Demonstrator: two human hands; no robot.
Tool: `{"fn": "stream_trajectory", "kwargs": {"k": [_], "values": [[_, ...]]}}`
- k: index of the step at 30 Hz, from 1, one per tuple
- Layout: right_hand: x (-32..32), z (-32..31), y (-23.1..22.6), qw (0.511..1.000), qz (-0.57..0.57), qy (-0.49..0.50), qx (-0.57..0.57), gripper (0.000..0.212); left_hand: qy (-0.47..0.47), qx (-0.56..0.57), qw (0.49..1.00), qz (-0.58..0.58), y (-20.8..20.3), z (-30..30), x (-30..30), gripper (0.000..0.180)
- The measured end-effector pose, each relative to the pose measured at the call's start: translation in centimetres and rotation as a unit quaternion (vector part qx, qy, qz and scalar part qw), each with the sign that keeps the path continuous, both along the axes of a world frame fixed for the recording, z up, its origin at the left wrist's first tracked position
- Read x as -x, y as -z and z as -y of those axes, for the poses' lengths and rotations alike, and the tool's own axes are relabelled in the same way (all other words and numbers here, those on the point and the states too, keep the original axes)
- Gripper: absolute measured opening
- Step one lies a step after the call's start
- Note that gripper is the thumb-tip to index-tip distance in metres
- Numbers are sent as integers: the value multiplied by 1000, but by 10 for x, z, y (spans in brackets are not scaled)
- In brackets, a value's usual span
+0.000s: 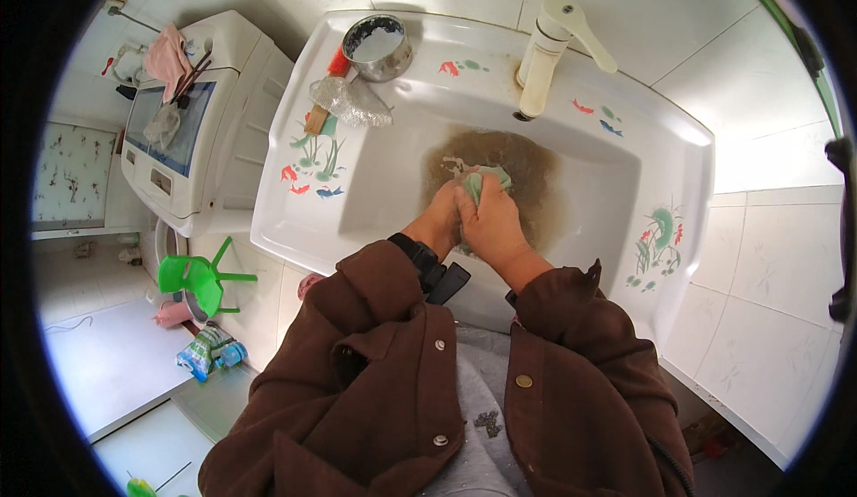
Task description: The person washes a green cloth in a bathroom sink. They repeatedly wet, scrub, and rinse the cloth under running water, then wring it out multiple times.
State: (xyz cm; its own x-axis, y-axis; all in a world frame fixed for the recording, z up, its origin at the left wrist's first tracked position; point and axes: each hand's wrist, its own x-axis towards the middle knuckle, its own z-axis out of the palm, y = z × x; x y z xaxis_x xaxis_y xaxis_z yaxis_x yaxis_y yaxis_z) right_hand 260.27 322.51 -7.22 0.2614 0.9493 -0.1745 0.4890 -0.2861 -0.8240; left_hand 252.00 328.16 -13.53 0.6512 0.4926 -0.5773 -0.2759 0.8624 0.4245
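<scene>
Over the basin of a white sink [598, 229], my two hands are pressed together around a bunched light-green cloth [486, 182]. My right hand [494, 227] is closed on it, with the cloth bulging out past the fingers. Against it lies my left hand [438, 215], also closed on the cloth, its fingertips partly hidden. Brown, murky water [536, 162] sits in the bottom of the basin just below and beyond the hands. Above that water hangs the spout of a cream-coloured faucet [540, 64].
On the sink's far-left corner stand a metal pot [393, 62] with white contents and a crumpled clear plastic wrap [353, 103] over a wooden-handled brush [315, 120]. A washing machine [219, 122] is at the left. A green plastic chair [203, 285] and a pink container [171, 313] are below it.
</scene>
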Motion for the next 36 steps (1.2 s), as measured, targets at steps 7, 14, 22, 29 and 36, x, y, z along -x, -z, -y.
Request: {"fn": "stream_trajectory", "kwargs": {"k": [7,14,22,29,36], "values": [[-26,-13,34,991,98,50,75,38,64,-89,962,-252,-35,1,-10,30],[-109,-7,121,978,115,108,136,55,20,-44,963,-266,-22,4,-1,53],[-103,-7,111,961,-150,77,220,39,23,80,947,-311,-17,2,3,84],[-27,-2,19,975,-169,-144,10,26,25,93,995,-40,1,-17,15,45],[-2,-10,9,995,-55,28,-75,32,-22,7,998,-51,-42,2,11,32]]}}
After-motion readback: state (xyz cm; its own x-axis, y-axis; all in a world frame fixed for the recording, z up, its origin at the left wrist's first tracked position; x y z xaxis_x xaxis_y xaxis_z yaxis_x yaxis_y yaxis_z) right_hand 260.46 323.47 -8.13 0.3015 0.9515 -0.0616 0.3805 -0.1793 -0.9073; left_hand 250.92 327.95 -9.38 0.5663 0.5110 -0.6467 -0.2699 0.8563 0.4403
